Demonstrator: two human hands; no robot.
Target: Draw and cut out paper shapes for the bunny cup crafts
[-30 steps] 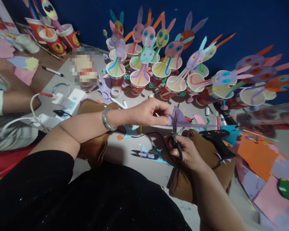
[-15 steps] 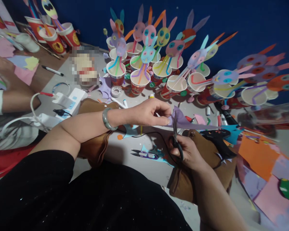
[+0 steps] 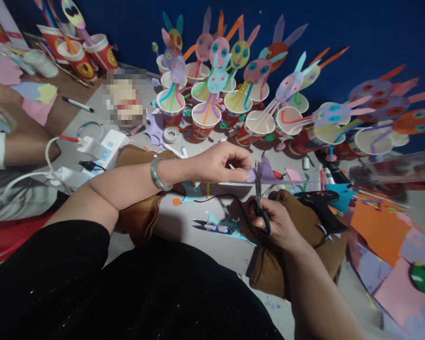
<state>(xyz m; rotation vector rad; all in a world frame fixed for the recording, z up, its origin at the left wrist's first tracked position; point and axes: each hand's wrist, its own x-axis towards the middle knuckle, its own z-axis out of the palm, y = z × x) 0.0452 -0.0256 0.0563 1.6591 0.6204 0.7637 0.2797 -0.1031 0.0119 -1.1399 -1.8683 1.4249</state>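
Between thumb and fingers, my left hand (image 3: 224,164) pinches a piece of purple paper (image 3: 268,169), which stretches off to the right as a thin edge. My right hand (image 3: 279,225) grips black-handled scissors (image 3: 258,189). Their blades point up and lie across the paper just beside my left fingertips. Below the hands, small thread snips (image 3: 212,227) rest on a light-blue paper scrap (image 3: 239,230). A jade-coloured bangle (image 3: 157,174) circles my left wrist.
Paper cups (image 3: 204,122) carrying rabbit-faced paper figures line the back. A power strip (image 3: 108,146) with cables stands left, near another person's arm (image 3: 24,137). Brown padded cloth (image 3: 269,269) lies under my right arm. Orange paper (image 3: 378,224) and other coloured sheets are at right.
The purple paper has turned between the blades, and its right part now looks flatter and thinner. Both hands have stayed almost in place.
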